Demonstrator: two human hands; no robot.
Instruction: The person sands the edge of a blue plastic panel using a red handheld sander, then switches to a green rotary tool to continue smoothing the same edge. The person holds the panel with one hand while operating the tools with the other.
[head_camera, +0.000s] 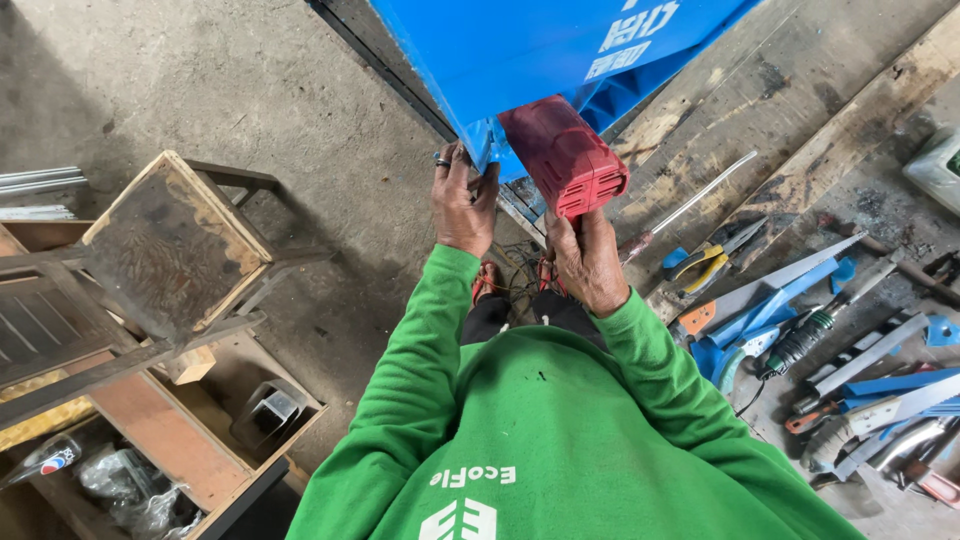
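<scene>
Right hand (588, 258) closed around the rear of a red power tool (565, 157), its nose pushed against the lower edge of a blue metal panel (520, 50). Left hand (463, 205) pinches that same edge just beside the tool, fingers curled over the blue lip. Green sleeves run back to the wearer. Right, along the wooden workbench (800, 130) edge: yellow-handled pliers (705, 262), blue metal offcuts (770, 300). Left, on the concrete floor: a wooden stool (175, 240).

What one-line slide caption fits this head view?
Left hand grips blue metal panel edge while right hand holds red power tool against it.
</scene>
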